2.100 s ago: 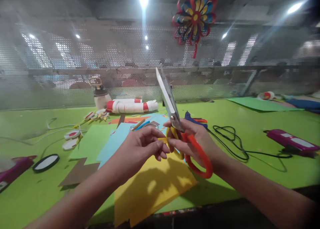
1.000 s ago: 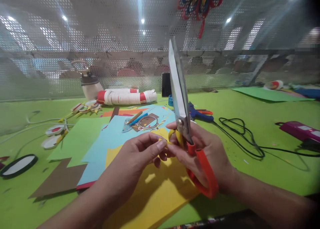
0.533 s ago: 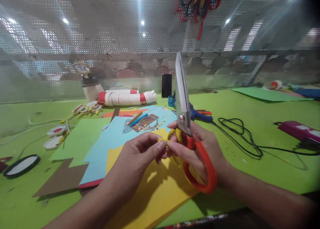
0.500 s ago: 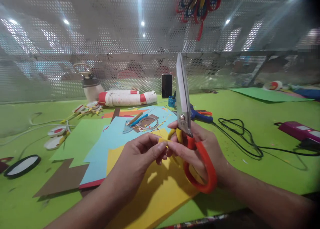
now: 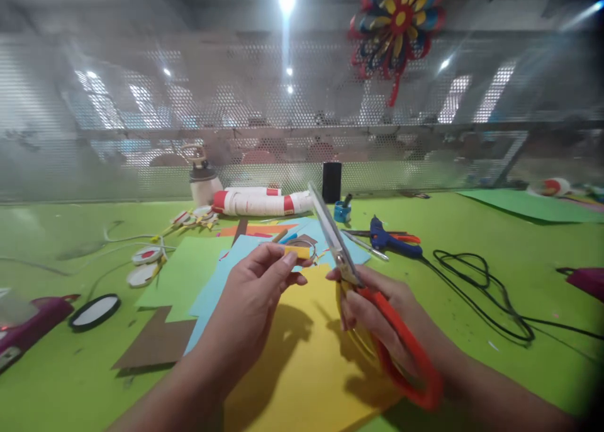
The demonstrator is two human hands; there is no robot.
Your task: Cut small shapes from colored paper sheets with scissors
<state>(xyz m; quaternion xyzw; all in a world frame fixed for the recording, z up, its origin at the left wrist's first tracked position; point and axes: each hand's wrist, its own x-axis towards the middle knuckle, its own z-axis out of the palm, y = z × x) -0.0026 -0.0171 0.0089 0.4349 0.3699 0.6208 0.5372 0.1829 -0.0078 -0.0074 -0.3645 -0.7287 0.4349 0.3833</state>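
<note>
My left hand pinches a small yellow paper piece between thumb and fingers. My right hand grips a pair of scissors with orange handles, its blades pointing up and away to the left. A curled yellow strip shows beside the right fingers; whether they hold it too is hard to tell. The scissor blades stand apart from the piece in my left hand. Below both hands lies a yellow paper sheet, marked by their shadows.
Blue paper, green paper and brown paper lie at the left. A blue glue gun trails a black cord on the right. White-and-red rolls, a blue jar and a black phone-like slab stand behind.
My hands have moved apart, the small yellow piece now only in the left. The scissors have tipped from upright to slanting left. My view has tilted up and shifted left.
</note>
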